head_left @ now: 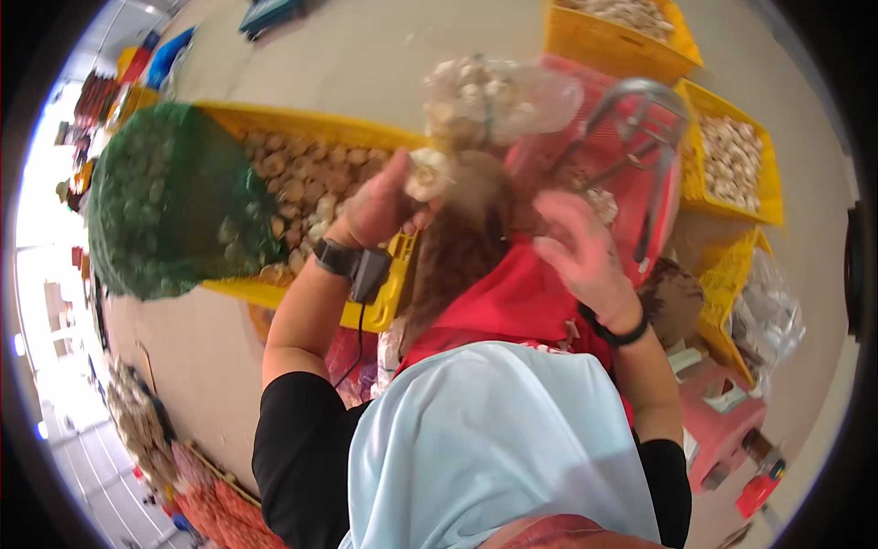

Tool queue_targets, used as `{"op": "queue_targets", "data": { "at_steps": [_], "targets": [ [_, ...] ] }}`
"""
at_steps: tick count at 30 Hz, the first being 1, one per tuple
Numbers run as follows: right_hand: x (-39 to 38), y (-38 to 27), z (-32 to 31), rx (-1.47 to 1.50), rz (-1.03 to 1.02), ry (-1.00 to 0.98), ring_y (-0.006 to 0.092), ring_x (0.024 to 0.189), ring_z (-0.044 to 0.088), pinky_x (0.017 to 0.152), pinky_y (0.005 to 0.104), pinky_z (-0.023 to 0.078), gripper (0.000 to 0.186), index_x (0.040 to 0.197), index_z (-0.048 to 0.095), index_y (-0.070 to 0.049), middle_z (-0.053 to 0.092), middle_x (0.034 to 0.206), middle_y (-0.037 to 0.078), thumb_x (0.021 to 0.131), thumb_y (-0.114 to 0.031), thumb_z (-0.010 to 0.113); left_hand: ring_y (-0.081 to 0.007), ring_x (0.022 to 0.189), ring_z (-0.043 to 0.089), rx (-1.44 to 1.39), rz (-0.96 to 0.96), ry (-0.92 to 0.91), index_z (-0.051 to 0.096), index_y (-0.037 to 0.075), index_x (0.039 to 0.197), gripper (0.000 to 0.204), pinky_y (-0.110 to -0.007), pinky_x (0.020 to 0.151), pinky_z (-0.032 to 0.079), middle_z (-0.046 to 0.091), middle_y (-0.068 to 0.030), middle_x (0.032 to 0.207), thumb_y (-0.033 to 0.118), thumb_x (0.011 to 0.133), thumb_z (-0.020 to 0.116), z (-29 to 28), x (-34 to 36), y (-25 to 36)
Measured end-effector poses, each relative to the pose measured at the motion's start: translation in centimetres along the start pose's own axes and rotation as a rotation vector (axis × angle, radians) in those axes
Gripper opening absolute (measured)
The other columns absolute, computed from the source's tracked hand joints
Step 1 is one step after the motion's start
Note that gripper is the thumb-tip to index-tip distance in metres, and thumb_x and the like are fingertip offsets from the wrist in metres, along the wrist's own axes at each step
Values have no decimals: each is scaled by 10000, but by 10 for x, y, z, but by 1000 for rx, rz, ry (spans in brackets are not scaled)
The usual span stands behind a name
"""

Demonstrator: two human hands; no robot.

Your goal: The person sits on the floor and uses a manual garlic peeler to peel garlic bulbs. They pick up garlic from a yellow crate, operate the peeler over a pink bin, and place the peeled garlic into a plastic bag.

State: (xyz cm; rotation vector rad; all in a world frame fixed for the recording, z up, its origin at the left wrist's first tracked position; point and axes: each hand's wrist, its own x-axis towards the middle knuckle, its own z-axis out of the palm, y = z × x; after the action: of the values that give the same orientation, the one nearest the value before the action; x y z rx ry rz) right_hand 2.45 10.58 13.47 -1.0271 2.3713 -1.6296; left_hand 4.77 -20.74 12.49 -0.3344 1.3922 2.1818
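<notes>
A whitish garlic bulb [428,174] is pinched between the thumb and fingers of my left hand [377,203]. Below that hand stands a yellow crate [302,119] filled with brownish and white bulbs. My right hand [585,242] is slightly blurred, its fingers apart and nothing visible in them. Just past it lies a red plastic basket [663,206] with a few pale pieces inside. A grey metal frame [631,128] with curved bars stands in or over the basket. Between my hands and farther out, a clear plastic bag [540,101] holds garlic bulbs.
A green mesh bag [146,201] of bulbs rests on the left crate's end. Yellow crates of garlic stand at the far right [768,183] and top right [604,41]. Clear plastic [773,306] hangs over another crate. A pink machine or stool-like object [718,416] sits lower right.
</notes>
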Motion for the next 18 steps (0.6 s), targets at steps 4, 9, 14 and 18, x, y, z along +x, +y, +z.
{"op": "queue_targets", "data": {
  "at_steps": [4, 9, 14, 18],
  "targets": [
    [17, 12, 6, -42, -128, 83, 361, 1213, 488, 1027, 409, 413, 740, 1359, 453, -60, 486, 1323, 179, 711, -136, 804, -89, 466, 451, 260, -85, -149, 606, 96, 997, 715, -218, 424, 338, 552, 11, 666, 692, 958, 212, 80, 42, -9],
    [-22, 62, -10, 167, 132, 211, 344, 1185, 513, 1022, 404, 421, 776, 1364, 449, -42, 520, 1282, 178, 692, -138, 823, -135, 1051, 565, 551, 337, -234, 480, 36, 1294, 468, -275, 845, 494, 584, -70, 1146, 369, 973, 551, 111, 96, -48],
    [-43, 58, -14, -262, 228, 309, 379, 1239, 476, 1050, 438, 389, 721, 1372, 432, -12, 483, 1343, 225, 737, -103, 762, -174, 1136, 538, 154, 225, -308, 314, 52, 1429, 701, -317, 943, 477, 531, -76, 1252, 68, 850, 710, 156, 116, -77],
    [-57, 57, -53, -590, 131, 477, 411, 1251, 437, 1033, 473, 365, 758, 1379, 406, -20, 475, 1338, 238, 735, -167, 776, -160, 1053, 570, 77, 91, -234, 309, 89, 1438, 742, -306, 894, 496, 556, -62, 1202, 12, 815, 704, 159, 133, -71]
  ]
}}
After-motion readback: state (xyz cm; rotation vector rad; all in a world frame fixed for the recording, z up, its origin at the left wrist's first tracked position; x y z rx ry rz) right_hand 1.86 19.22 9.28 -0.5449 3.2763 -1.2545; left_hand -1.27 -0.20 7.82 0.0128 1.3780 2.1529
